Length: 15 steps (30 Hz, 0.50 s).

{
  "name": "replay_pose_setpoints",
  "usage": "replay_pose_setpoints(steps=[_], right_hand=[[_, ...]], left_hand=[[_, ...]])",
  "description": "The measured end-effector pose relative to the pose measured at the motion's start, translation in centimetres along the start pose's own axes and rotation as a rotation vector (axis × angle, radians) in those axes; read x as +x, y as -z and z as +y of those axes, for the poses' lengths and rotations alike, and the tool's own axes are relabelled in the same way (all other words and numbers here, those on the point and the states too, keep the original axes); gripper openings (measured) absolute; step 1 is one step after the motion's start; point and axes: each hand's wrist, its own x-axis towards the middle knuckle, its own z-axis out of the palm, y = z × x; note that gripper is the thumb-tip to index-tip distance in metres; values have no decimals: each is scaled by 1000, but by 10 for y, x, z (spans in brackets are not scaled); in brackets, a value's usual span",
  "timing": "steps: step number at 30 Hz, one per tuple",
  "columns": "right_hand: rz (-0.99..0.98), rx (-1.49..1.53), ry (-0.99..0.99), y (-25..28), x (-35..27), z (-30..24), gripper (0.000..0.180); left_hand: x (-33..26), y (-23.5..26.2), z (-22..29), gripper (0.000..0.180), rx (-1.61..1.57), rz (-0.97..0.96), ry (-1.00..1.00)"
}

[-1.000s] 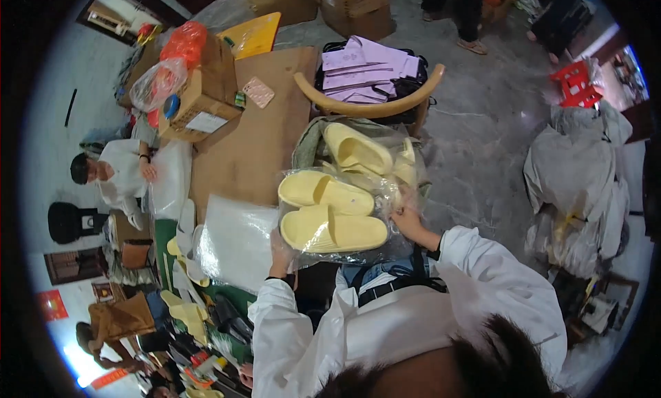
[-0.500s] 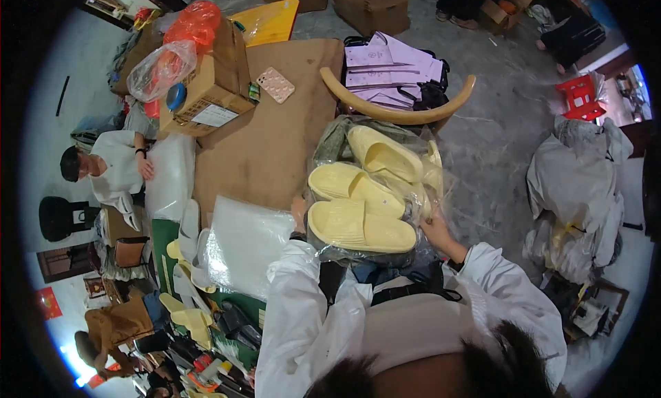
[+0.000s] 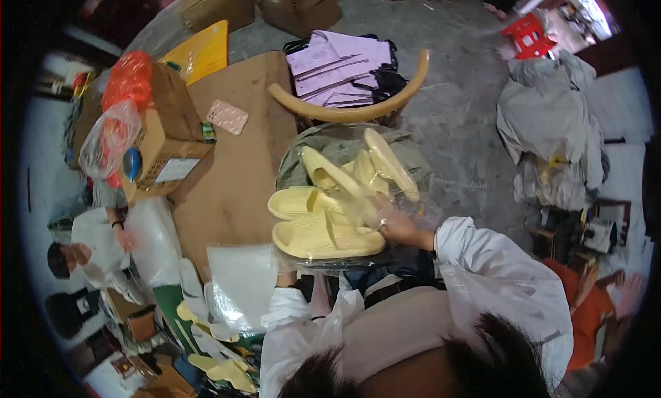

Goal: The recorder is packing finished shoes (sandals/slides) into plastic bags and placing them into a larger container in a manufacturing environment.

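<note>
Pale yellow slide slippers lie in a heap on a dull green-grey plastic bag (image 3: 289,169) in front of me. The nearest slipper (image 3: 323,238) lies flat, with another close behind it. My right hand (image 3: 401,224) is closed at the near end of a slipper tipped on its side (image 3: 327,172); clear film blurs the fingertips. Beyond that hand, another slipper (image 3: 391,164) leans at a slant. My left hand (image 3: 286,279) is low at the heap's near left edge, next to a stack of clear plastic bags (image 3: 241,281); its fingers are hidden.
A curved wooden chair rail (image 3: 351,114) stands behind the heap, with lilac sheets (image 3: 337,64) beyond it. On the brown tabletop (image 3: 227,184) are a patterned phone (image 3: 227,117) and a carton (image 3: 162,147). At left sits a person in white (image 3: 96,243); grey-covered goods (image 3: 547,116) stand at right.
My right hand has moved inward from the heap's right edge onto the slippers. Two far slippers have tipped and shifted. My left hand is lower. The whole view has swung.
</note>
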Motion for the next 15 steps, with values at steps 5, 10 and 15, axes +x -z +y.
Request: replay_pose_setpoints(steps=[5,10,15], right_hand=[[-320,429,-569,59,20,-44,46],[-328,202,-282,9,12,-34,58],[-403,202,-501,8,23,-55,39]], left_hand=[[-46,-117,38,56,430,116,-158],[-46,-169,19,75,1184,-89,-621],[-25,-208,4,98,1639,0,-589]])
